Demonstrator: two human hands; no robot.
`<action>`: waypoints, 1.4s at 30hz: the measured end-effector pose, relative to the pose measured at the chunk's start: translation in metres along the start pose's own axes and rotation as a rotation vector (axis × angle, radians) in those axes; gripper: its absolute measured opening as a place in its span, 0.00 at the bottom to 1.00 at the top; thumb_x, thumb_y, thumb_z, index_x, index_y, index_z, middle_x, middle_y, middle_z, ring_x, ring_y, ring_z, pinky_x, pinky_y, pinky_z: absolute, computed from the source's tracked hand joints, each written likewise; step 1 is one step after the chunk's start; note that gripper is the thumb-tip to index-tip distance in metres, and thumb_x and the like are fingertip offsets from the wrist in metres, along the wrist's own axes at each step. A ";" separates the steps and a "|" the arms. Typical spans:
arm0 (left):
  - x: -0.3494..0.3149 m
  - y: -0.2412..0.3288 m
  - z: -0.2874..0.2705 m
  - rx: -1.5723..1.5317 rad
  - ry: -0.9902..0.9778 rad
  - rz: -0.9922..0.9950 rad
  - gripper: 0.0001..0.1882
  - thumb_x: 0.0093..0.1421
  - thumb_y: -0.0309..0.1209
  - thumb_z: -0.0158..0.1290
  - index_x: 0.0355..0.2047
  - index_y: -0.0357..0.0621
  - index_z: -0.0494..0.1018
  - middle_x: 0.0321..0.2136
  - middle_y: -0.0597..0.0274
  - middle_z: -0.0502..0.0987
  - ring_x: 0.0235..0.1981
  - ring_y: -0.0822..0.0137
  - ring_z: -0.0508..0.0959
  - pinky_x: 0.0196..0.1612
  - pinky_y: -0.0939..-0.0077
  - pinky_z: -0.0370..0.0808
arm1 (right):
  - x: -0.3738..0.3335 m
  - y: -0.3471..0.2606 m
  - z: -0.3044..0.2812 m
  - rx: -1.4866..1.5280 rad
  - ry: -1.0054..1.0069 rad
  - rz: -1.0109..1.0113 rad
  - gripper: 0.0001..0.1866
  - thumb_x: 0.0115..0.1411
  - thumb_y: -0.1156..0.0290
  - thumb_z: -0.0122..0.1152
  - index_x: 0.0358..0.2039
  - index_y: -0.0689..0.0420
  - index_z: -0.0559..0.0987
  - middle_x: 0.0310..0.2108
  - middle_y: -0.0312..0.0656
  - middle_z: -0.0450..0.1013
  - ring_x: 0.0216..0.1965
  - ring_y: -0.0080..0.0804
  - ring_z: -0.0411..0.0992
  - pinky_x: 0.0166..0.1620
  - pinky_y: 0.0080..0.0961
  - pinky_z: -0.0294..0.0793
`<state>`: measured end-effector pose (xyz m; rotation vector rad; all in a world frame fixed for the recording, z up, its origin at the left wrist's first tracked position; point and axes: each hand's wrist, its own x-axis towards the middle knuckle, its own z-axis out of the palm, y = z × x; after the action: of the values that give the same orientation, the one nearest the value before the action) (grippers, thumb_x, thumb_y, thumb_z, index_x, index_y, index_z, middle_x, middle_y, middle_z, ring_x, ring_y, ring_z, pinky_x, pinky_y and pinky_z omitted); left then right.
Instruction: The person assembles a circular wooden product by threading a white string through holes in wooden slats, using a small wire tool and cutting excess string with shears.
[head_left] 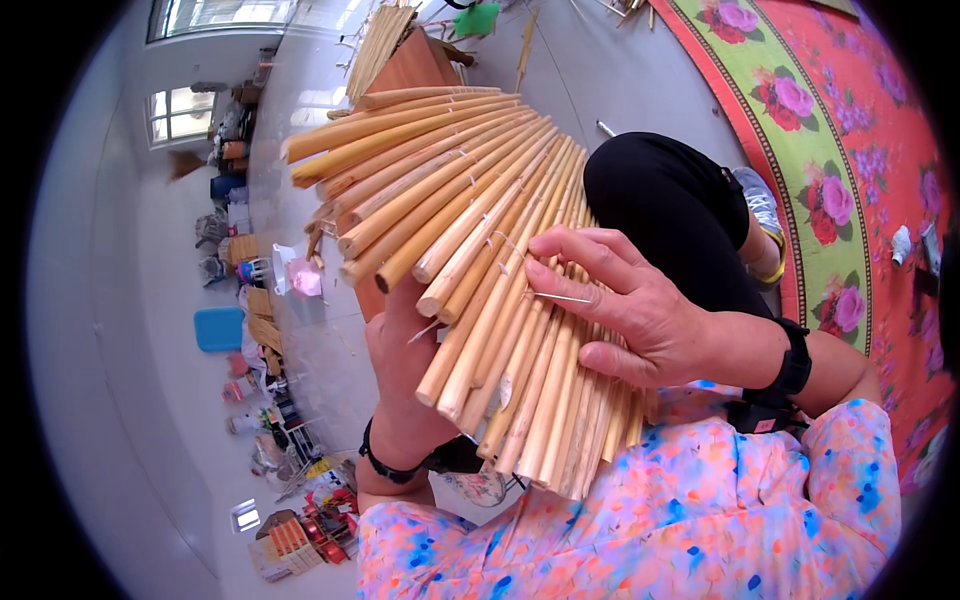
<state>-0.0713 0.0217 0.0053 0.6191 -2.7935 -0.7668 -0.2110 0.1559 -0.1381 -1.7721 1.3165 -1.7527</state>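
The left hand (405,375) grips the mat of stalks (470,250) from below, fingers hidden behind it, the thumb side showing at the mat's lower left edge. The right hand (625,305) lies on top near the mat's right edge, fingers spread flat over the stalks, with a thin needle (560,297) pinched under the thumb and pointing left. The mat is held in the air over the person's lap, fanned out, wide ends up and to the left, thin ends gathered toward the floral sleeve (700,510). Pale thread (500,240) crosses the stalks in a line just above the fingertips.

To do this stitch well, I judge the left hand should keep the stalks pressed side by side so none slips out of the row, while the right hand steers the needle level along the existing thread line. Pull each stitch snug but not hard; dry stalks may split. A knee (670,200) in black sits behind the mat, beside a flowered rug (830,150).
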 end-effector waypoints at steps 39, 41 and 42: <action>-0.092 -0.073 -0.031 -0.270 0.826 -0.069 0.10 0.64 0.20 0.47 0.46 0.38 0.69 0.51 0.57 0.74 0.33 0.75 0.79 0.41 0.83 0.74 | 0.122 -0.103 -0.195 -1.410 0.001 -0.128 0.13 0.52 0.62 0.68 0.37 0.51 0.83 0.28 0.43 0.78 0.28 0.41 0.77 0.30 0.33 0.75; -0.082 -0.062 -0.029 -0.255 0.820 0.029 0.10 0.63 0.20 0.48 0.46 0.38 0.69 0.50 0.57 0.74 0.32 0.74 0.79 0.41 0.83 0.74 | 0.133 -0.100 -0.187 -1.333 0.224 -0.078 0.13 0.54 0.57 0.68 0.33 0.53 0.84 0.22 0.43 0.77 0.24 0.41 0.77 0.28 0.31 0.74; -0.077 -0.057 -0.026 -0.242 0.814 0.071 0.10 0.63 0.21 0.48 0.45 0.39 0.69 0.50 0.57 0.74 0.32 0.73 0.79 0.41 0.82 0.74 | 0.136 -0.099 -0.181 -1.310 0.309 -0.001 0.14 0.54 0.56 0.68 0.32 0.54 0.85 0.22 0.43 0.78 0.23 0.40 0.77 0.28 0.30 0.74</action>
<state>0.0245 -0.0010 -0.0066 0.6051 -1.9396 -0.6322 -0.3627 0.1694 0.0569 -1.9757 3.0167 -1.1548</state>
